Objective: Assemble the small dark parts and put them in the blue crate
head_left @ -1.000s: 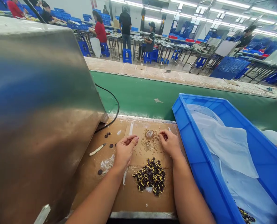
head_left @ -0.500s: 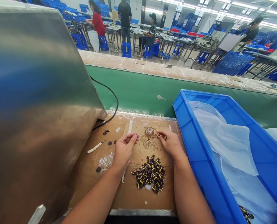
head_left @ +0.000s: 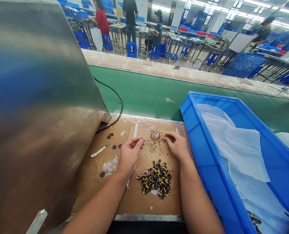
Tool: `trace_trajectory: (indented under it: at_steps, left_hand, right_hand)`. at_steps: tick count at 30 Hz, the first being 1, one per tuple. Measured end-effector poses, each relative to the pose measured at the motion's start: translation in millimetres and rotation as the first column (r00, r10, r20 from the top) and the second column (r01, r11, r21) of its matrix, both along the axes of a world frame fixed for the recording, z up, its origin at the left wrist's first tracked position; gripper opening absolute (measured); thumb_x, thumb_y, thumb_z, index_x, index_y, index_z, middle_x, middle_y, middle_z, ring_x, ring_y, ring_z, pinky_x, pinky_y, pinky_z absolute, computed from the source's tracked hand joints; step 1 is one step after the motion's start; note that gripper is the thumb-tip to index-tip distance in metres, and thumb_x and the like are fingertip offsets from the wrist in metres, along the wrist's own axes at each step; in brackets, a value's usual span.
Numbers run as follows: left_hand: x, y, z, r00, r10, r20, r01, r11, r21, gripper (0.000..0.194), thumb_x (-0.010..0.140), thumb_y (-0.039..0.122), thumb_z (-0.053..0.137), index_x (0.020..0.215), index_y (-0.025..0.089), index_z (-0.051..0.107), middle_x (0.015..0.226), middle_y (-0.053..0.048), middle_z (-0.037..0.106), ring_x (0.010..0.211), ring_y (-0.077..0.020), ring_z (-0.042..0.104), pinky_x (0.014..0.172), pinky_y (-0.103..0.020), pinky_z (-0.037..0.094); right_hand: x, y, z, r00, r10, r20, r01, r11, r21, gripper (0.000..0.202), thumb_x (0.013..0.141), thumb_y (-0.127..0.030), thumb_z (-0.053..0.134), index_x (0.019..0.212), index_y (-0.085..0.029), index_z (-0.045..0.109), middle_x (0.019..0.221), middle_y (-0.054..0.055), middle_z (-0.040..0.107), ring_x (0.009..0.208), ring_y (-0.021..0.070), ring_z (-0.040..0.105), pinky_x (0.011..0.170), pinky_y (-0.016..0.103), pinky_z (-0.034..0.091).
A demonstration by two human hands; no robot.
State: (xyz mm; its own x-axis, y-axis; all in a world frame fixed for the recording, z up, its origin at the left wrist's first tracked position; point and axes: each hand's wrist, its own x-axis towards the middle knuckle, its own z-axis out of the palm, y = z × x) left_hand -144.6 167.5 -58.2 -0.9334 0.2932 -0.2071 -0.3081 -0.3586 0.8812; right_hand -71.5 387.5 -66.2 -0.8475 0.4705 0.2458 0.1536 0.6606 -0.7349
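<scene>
My left hand (head_left: 132, 151) is closed in a pinch over the cardboard (head_left: 124, 201); whatever its fingertips hold is too small to make out. To its right, my right hand (head_left: 177, 144) also has thumb and fingers pinched together, with its contents hidden. Between them, a little farther off, a small clear round thing (head_left: 155, 135) sits on a wet-looking, stained patch. Nearer to me than both hands lies a pile of small black and yellow parts (head_left: 155, 178). The hands are apart and touch neither the pile nor the round thing.
A large metal housing (head_left: 37, 97) stands at left, with a black cable (head_left: 121, 100) behind. A white-handled knife (head_left: 99, 151) and dark discs (head_left: 102, 174) lie left of my hands. At right is a blue bin (head_left: 207, 156) with white sheets (head_left: 237, 146). Several people are beyond the green belt (head_left: 144, 94).
The view has shifted slightly, so the pile and cardboard appear a little higher. Both hands remain pinched in nearly the same places; the right fingers have moved slightly.
</scene>
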Motion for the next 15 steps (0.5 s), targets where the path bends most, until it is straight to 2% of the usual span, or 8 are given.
trace_trajectory:
  at_steps: [3, 7, 10, 15]
  left_hand:
    - [0.1, -0.1, -0.5, 1.0, -0.005, -0.005, 0.005, 1.0, -0.001, 0.042, 0.069, 0.042, 0.087, 0.094, 0.011, 0.073, 0.091, -0.011, 0.073, 0.079, -0.0141, 0.065, 0.072, -0.023, 0.05]
    - [-0.1, 0.1, -2.5, 1.0, -0.005, -0.011, 0.005, 1.0, -0.007, 0.043, 0.069, 0.042, 0.087, 0.095, 0.011, 0.073, 0.092, -0.012, 0.073, 0.08, -0.015, 0.066, 0.073, -0.024, 0.051]
    - [-0.6, 0.4, -3.5, 1.0, -0.003, -0.012, 0.003, 1.0, 0.001, 0.042, 0.069, 0.042, 0.087, 0.094, 0.011, 0.073, 0.093, -0.012, 0.073, 0.079, -0.0153, 0.066, 0.073, -0.025, 0.051]
    - [-0.1, 0.5, -2.8, 1.0, -0.001, 0.0, 0.001, 1.0, 0.001, 0.042, 0.067, 0.041, 0.088, 0.093, 0.011, 0.073, 0.089, -0.011, 0.073, 0.08, -0.0161, 0.067, 0.072, -0.025, 0.051]
  right_hand:
    - [0.2, 0.5, -0.1, 0.999, -0.043, 0.02, 0.044, 0.998, -0.054, 0.023, 0.081, -0.023, 0.068, 0.102, -0.019, 0.076, 0.097, 0.006, 0.078, 0.082, 0.0207, 0.073, 0.081, 0.036, 0.058]
    - [1.0, 2.3, 0.5, 0.998, -0.065, 0.016, 0.065, 0.997, -0.034, 0.016, 0.082, -0.026, 0.067, 0.092, -0.022, 0.079, 0.097, 0.005, 0.079, 0.087, 0.0228, 0.073, 0.082, 0.037, 0.058]
    - [1.2, 3.1, 0.2, 0.997, -0.072, 0.026, 0.073, 0.997, -0.036, 0.016, 0.084, -0.029, 0.066, 0.092, -0.024, 0.079, 0.098, 0.005, 0.079, 0.088, 0.0234, 0.073, 0.085, 0.039, 0.057]
    - [-0.8, 0.9, -3.1, 0.998, -0.057, -0.018, 0.058, 0.997, 0.057, 0.021, 0.086, -0.029, 0.065, 0.101, -0.022, 0.077, 0.099, 0.006, 0.079, 0.085, 0.0227, 0.073, 0.083, 0.038, 0.057]
